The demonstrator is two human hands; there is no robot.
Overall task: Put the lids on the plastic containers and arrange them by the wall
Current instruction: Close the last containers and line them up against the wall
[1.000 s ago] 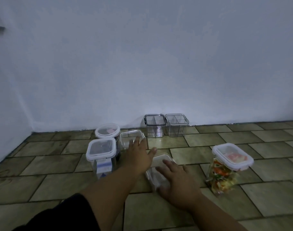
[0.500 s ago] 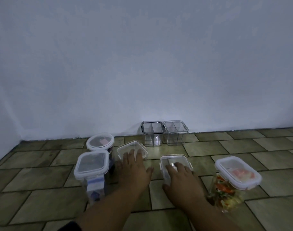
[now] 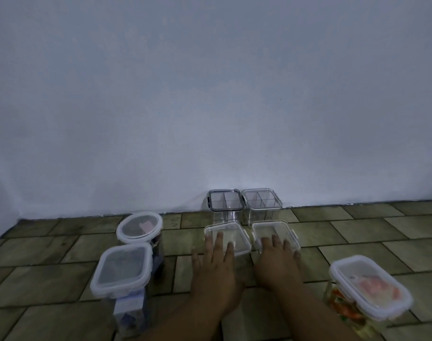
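Left hand [image 3: 216,263] and right hand [image 3: 277,260] are lying flat, fingers spread — gripping nothing — each pressing a clear lidded container [image 3: 228,233] [image 3: 274,230] just before two divided containers [image 3: 226,205] [image 3: 261,204] at the wall [image 3: 210,94].

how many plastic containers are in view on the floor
7. Two divided ones against the wall, one under the left hand, one under the right hand, a round and a square one at left, one at far right.

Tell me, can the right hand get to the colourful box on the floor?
Probably yes. The right hand rests on a clear container, and only bare floor shows between it and the colourful box.
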